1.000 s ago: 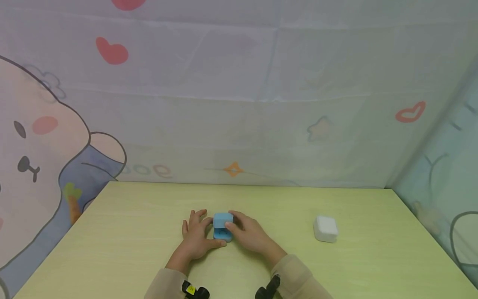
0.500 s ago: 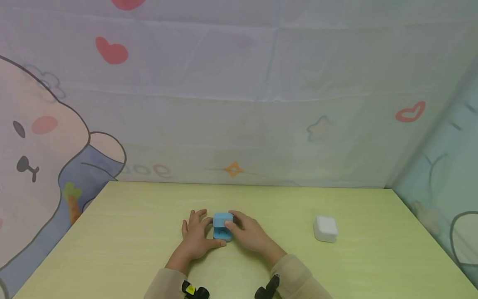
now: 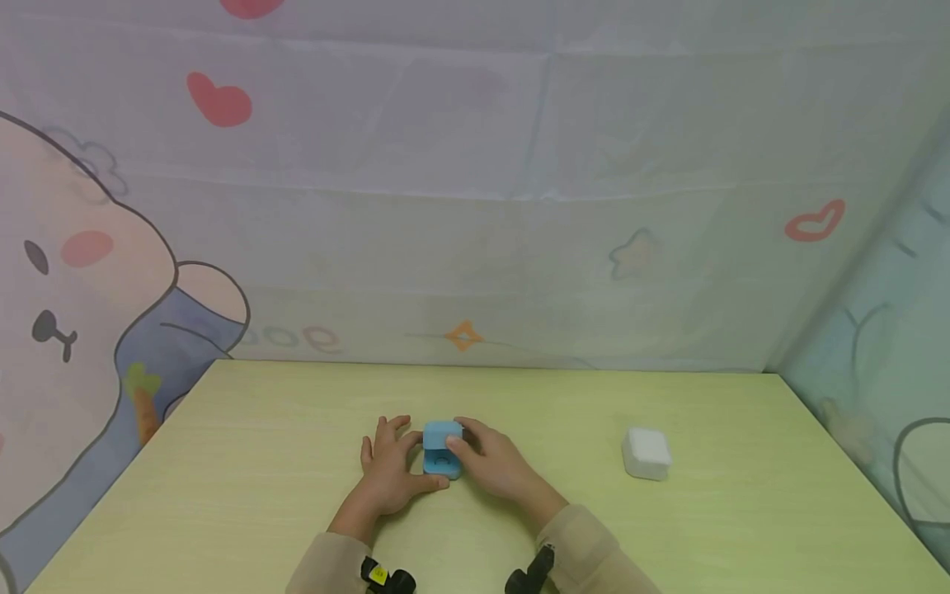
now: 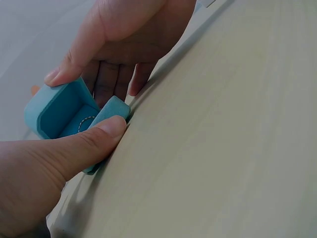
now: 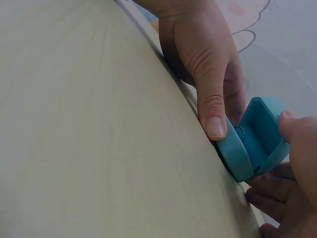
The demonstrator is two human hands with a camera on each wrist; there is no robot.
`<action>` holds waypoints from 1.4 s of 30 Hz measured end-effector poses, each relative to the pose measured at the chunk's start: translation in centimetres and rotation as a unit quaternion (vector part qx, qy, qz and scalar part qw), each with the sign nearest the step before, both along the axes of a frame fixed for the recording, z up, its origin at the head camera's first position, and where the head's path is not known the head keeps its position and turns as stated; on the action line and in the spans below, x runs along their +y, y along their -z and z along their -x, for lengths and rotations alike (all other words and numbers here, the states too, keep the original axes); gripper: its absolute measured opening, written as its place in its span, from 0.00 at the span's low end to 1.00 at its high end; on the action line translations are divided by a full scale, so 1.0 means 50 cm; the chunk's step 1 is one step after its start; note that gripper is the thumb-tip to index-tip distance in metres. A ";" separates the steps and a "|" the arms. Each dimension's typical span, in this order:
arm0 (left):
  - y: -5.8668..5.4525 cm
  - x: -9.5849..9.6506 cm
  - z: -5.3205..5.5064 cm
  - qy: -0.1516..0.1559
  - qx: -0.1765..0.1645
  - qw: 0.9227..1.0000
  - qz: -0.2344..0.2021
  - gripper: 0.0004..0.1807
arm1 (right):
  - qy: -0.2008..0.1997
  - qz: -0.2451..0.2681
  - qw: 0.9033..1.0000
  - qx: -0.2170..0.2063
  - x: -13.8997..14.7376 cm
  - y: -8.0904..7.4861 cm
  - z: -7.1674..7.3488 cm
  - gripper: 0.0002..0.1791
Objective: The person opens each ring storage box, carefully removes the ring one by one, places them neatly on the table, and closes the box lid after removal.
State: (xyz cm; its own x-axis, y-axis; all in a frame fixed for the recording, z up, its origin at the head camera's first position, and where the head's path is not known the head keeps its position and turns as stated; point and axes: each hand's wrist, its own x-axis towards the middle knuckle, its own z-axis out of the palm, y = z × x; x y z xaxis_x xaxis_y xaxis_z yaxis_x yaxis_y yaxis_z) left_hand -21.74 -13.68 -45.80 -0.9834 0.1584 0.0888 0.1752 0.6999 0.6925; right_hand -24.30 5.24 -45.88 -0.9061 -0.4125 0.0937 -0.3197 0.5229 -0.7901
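Observation:
A small light-blue ring box (image 3: 442,464) stands on the table between both hands, its lid (image 5: 265,119) raised. Inside the box, in both wrist views, part of a thin ring (image 4: 85,122) with a patterned band shows. My left hand (image 3: 389,478) holds the base from the left, thumb on its front edge and forefinger at the far left side. With thumb and fingers, my right hand (image 3: 497,466) grips the lid from the right. In the left wrist view the right thumb (image 4: 64,74) lies on the lid's edge.
A white box-shaped block (image 3: 646,454) with rounded edges sits on the pale wooden table (image 3: 297,429), right of the hands. Behind the table hangs a printed cloth (image 3: 445,148). Dark wrist cameras (image 3: 389,577) are strapped at both sleeves.
Both hands keep the same places on the ring box. Its lid appears very slightly higher, with a little more of the inside in sight.

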 end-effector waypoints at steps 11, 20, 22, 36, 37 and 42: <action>-0.002 -0.001 0.000 -0.002 0.002 1.000 0.003 0.38 | 0.007 0.000 1.000 0.002 -0.005 -0.008 -0.002 0.34; -0.003 -0.001 -0.003 0.000 0.001 1.000 0.001 0.38 | 0.009 0.004 1.000 0.004 -0.006 -0.008 -0.004 0.34; -0.003 -0.001 -0.003 0.000 0.003 1.000 0.002 0.38 | 0.009 0.004 1.000 0.006 -0.006 -0.010 -0.005 0.34; 0.001 -0.004 -0.005 0.004 0.026 1.000 -0.013 0.38 | 0.062 0.028 0.998 -0.016 -0.012 -0.010 -0.001 0.38; 0.001 -0.003 -0.006 0.004 0.031 0.999 -0.016 0.39 | 0.067 0.025 0.997 -0.014 -0.012 -0.010 -0.001 0.39; 0.002 -0.003 -0.004 0.001 0.027 1.000 -0.014 0.38 | 0.068 0.031 0.997 -0.018 -0.011 -0.011 0.000 0.39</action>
State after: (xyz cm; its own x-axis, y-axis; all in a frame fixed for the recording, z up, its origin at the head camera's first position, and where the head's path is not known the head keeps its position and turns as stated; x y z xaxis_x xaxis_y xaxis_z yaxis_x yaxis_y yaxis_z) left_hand -21.52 -13.82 -45.92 -0.9766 0.1578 0.1463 0.2149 0.6791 0.7019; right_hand -24.31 4.69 -45.33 -0.9567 -0.2792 0.0820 -0.2198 0.5090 -0.8322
